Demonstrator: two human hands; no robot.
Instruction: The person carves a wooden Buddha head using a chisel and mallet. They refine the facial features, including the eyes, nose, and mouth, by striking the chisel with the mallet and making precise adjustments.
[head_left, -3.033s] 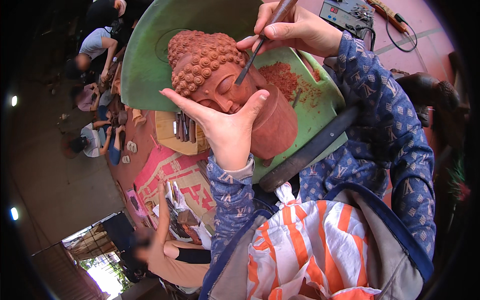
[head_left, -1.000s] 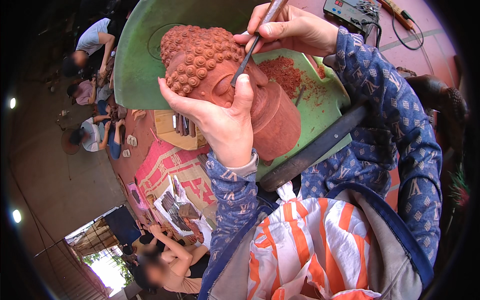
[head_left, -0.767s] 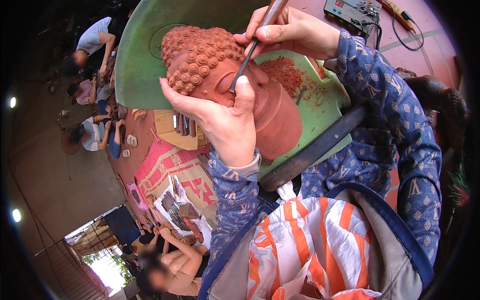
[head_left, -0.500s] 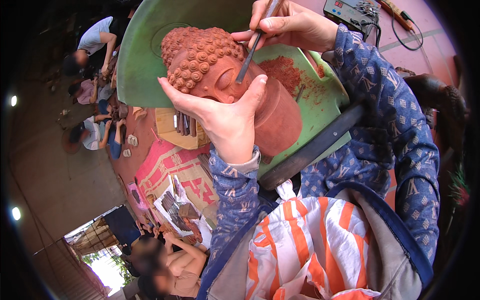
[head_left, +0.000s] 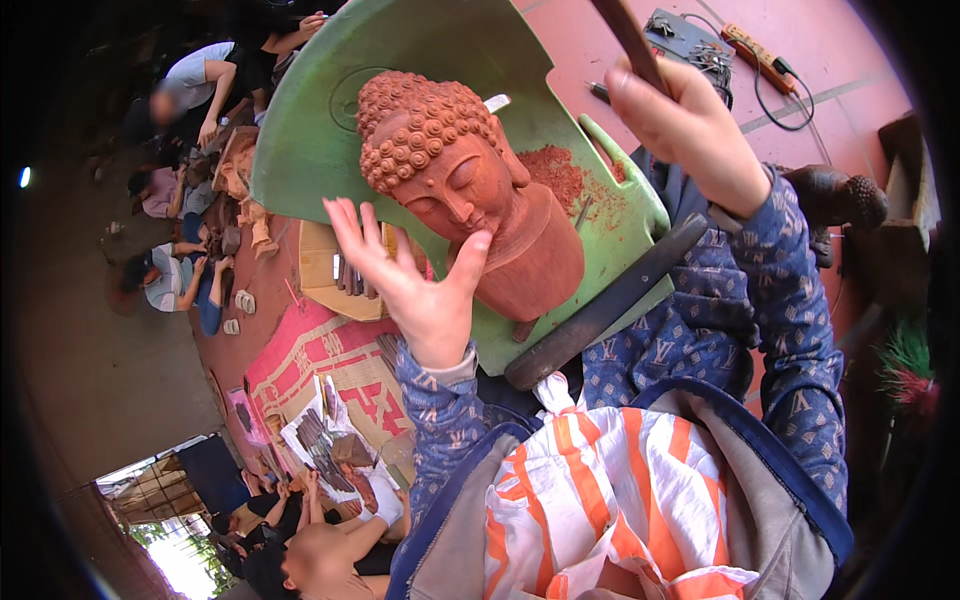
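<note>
Buddha head [head_left: 438, 158] just beyond your spread left hand [head_left: 428, 300]: curls [head_left: 432, 112] and face [head_left: 458, 190] look carved, neck block [head_left: 538, 265] looks unworked, right hand [head_left: 690, 125] gripping a wooden handle [head_left: 634, 42].

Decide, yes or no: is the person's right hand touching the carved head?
No: the right hand, gripping a wooden tool handle, is apart from the carved head, with green plastic visible between them.

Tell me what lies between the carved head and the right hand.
In the head view, reddish shavings on the green plastic surface, then its raised green edge, lie between the carved head and the right hand.
</note>
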